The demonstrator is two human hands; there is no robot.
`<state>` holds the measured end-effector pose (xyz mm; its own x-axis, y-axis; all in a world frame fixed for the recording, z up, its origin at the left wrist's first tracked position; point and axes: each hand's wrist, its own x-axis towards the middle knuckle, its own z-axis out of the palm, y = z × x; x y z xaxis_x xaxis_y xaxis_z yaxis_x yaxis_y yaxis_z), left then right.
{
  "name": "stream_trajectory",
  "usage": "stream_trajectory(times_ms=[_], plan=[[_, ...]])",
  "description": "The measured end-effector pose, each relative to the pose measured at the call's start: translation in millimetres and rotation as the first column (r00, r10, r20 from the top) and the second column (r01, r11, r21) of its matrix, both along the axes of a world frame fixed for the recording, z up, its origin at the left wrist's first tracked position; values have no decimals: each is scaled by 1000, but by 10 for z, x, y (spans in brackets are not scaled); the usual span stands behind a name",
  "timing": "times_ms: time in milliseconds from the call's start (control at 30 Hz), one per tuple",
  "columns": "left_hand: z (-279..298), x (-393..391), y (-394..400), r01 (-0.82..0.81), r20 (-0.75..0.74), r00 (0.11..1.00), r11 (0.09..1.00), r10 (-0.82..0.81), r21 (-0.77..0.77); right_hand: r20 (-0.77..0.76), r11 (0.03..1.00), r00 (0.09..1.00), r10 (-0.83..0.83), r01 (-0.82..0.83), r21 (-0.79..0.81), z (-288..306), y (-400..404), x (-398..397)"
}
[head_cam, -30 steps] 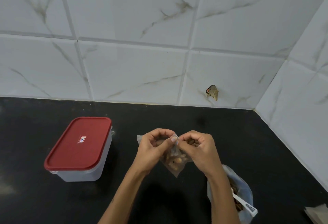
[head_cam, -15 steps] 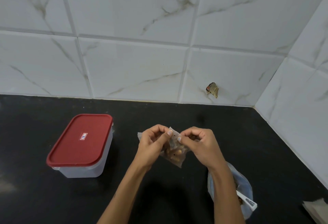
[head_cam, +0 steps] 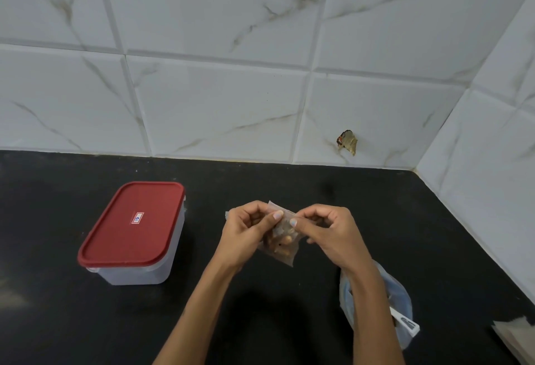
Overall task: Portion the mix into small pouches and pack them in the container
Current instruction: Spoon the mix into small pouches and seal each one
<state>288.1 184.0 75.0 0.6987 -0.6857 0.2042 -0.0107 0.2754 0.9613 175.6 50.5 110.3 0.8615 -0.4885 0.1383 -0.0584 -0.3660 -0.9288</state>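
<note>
The step in hand looks like sealing a filled pouch (head_cam: 280, 244): a small clear plastic pouch with brown bits of mix in its lower half, held in the air above the black counter (head_cam: 260, 321), a little right of centre and nearer than the tiled wall (head_cam: 220, 98). To do it well, the top edges should be kept aligned and pressed shut from one end to the other, with the mix hanging low so nothing catches in the closure and any air is squeezed out first. The pouch should stay upright until the seal holds.

The left hand (head_cam: 248, 234) has its fingers (head_cam: 256, 215) curled, thumb and fingertips pinching the left part of the pouch's top edge. The right hand (head_cam: 333, 233) mirrors it, its fingers (head_cam: 320, 214) bent in and its thumb tip pressed to the pouch top just right of the left thumb. Both are clamped on the pouch, not spread.

The container (head_cam: 136, 237), a pale box with its red lid (head_cam: 133, 223) still on, stands on the counter well to the left of the hands; it will need opening before packing. A larger clear bag (head_cam: 401, 311) lies near the right forearm, with a white scoop handle (head_cam: 404, 321) sticking out of it.
</note>
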Motion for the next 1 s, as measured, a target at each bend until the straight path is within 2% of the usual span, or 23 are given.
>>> stream_trajectory(times_ms=[333,533,800,1000], plan=[[26,23,12,-1,4,1000,1000,1,-13,60,998,998,-32,36,-57,-31,31,-11],[17,50,36,-21,10,1000,1000,21,2,8,998,1000,0,0,-62,-26,-12,-8],[-25,95,73,-56,-4,998,997,56,53,12,982,994,-108,108,-153,-73,30,35],[-112,147,131,-65,-46,996,990,72,126,-1,983,989,-149,148,-104,-200,70,105]])
